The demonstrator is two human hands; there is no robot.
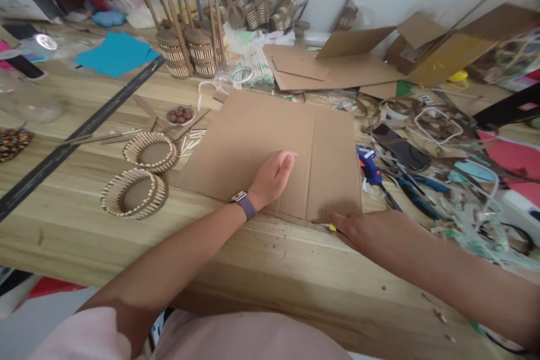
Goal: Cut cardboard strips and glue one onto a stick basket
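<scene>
A large sheet of brown cardboard (270,124) with a vertical crease lies flat on the wooden table. My left hand (272,179), with a watch at the wrist, rests on the middle of the sheet. Its fingers look curled in, with the thumb on top. At the sheet's front right edge, my right hand (358,225) is closed on a utility knife (332,227). Only a yellow bit and the blade side of the knife show; the palm hides the rest. The blade end touches the cardboard's near edge.
Left of the sheet stand two round stick-walled baskets (137,194), near a bowl of brown balls (180,115). Handled baskets (202,48) line the back. On the right lie a blue glue gun (369,164), a phone (400,146), pliers (417,197) and tangled strips. A cardboard box (472,45) stands behind.
</scene>
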